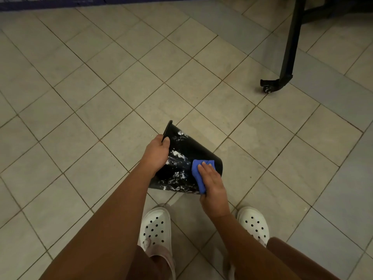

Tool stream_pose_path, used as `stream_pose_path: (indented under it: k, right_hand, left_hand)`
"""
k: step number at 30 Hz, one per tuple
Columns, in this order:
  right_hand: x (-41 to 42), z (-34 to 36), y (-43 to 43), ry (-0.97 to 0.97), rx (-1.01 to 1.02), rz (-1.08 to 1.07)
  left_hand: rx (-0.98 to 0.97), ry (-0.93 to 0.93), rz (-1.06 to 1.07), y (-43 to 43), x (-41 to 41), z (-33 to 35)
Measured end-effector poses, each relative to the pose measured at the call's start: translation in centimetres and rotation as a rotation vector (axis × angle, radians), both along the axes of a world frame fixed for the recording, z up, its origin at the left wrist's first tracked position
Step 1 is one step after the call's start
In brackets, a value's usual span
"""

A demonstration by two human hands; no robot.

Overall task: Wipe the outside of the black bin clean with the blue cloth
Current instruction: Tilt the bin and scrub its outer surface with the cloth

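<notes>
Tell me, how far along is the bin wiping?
Partway at best. One stretch of the black bin looks plain black. The left hand grips its rim while the right hand presses the blue cloth near its base. White smears across the side are left to wipe.

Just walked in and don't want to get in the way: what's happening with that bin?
A person standing on the tiled floor is wiping a black bin, which is held tipped on its side. The left hand has its grip on the rim, steadying it, while the right hand presses the blue cloth flat against the outside near the base. Much of the side between the hands shows white smears, so the cleaning is not finished.
</notes>
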State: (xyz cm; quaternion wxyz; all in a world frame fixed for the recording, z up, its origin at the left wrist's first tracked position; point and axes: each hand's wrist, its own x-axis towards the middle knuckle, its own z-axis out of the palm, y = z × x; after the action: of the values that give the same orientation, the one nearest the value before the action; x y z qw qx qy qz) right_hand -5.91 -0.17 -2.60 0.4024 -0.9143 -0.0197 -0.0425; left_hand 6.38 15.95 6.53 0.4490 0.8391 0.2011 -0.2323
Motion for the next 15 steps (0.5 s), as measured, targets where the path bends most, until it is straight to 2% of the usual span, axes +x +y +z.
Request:
stream_pose_path:
  k: [6, 10, 13, 15]
  right_hand:
    - [2.4, 2.2, 2.7, -0.081, -0.008, 0.18]
    - [3.0, 1.8, 1.9, -0.018, 0.06, 0.102]
    - [1.2, 1.5, 1.4, 0.02, 0.008, 0.013]
    - [0.6, 1.5, 1.7, 0.0, -0.022, 0.034]
  left_hand:
    - [0.023, -0.003, -0.046, -0.8, 0.1, 0.4]
    - [0.001, -0.008, 0.009, -0.9, -0.1, 0.3]
    - [-0.026, 0.0, 0.063, -0.5, -0.2, 0.1]
    - [-0.034, 0.012, 0.059, -0.4, -0.2, 0.1]
